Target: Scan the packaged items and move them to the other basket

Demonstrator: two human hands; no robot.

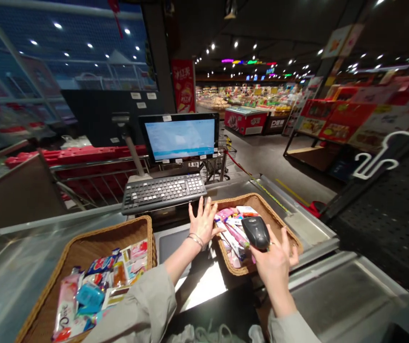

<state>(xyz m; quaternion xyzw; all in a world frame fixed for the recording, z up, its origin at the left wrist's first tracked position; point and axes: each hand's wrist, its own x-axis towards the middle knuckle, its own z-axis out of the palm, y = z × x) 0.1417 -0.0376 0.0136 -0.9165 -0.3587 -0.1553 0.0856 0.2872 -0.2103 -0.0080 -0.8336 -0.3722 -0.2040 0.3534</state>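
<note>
My right hand is closed around a black handheld barcode scanner, whose rounded head sits over the right wicker basket. Under it lie pink and white packets, partly hidden by the scanner. With fingers spread, my left hand hovers at that basket's left rim, just in front of the keyboard; whether it touches the rim I cannot tell. To the left, another wicker basket holds several packaged sweets, among them a pink Dove packet and a blue packet.
A lit monitor stands behind the keyboard, beside the dark back of another screen. Metal counter surfaces extend on both sides. White hooks hang on a dark panel at the right. A shopping trolley stands beyond the counter.
</note>
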